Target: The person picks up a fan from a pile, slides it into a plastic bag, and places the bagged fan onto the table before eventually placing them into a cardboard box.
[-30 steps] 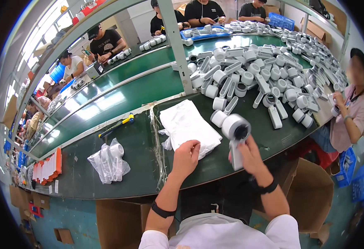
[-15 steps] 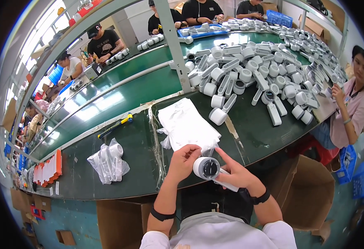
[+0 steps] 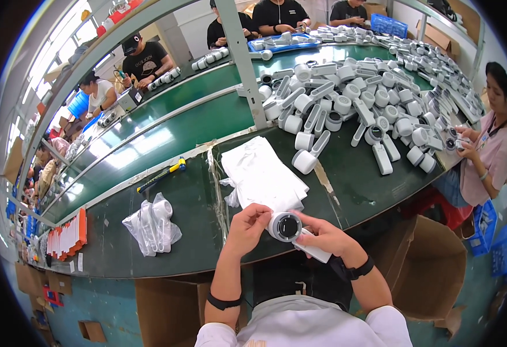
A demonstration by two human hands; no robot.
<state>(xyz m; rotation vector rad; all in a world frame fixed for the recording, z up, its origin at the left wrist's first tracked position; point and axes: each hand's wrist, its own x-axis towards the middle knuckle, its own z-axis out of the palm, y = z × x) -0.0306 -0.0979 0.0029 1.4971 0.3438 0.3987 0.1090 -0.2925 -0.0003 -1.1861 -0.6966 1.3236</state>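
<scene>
The dark green workbench (image 3: pixel 106 243) spans the frame from lower left to right of centre, and behind it a glossy green conveyor belt (image 3: pixel 207 124) slants across the upper left and centre. A great heap of grey-white handheld devices (image 3: pixel 352 95), each with a round head and a flat handle, covers the upper right. At the right edge a co-worker in a pink top (image 3: pixel 493 156) has both hands at more of the same. Below, in the lower right, stands an open cardboard box (image 3: pixel 433 272).

In the middle of the frame lies a stack of thin white bags (image 3: pixel 259 173) (they look like plastic, a little crumpled along the left side). To the left sit a clear-bagged bundle of devices (image 3: pixel 149 225) and, nearer the edge, a row of orange-and-white cartons (image 3: pixel 68 234).

The held device (image 3: pixel 286 226) is just below centre, at the stack's lower edge, its dark round face turned up. The right hand (image 3: pixel 326 236) is closed around its handle. The left hand (image 3: pixel 245 228) has its fingers bent narrow beside the head; whether they grip anything I cannot tell. Smallest, left of the stack, is a yellow-and-black tool (image 3: pixel 162 176).
</scene>
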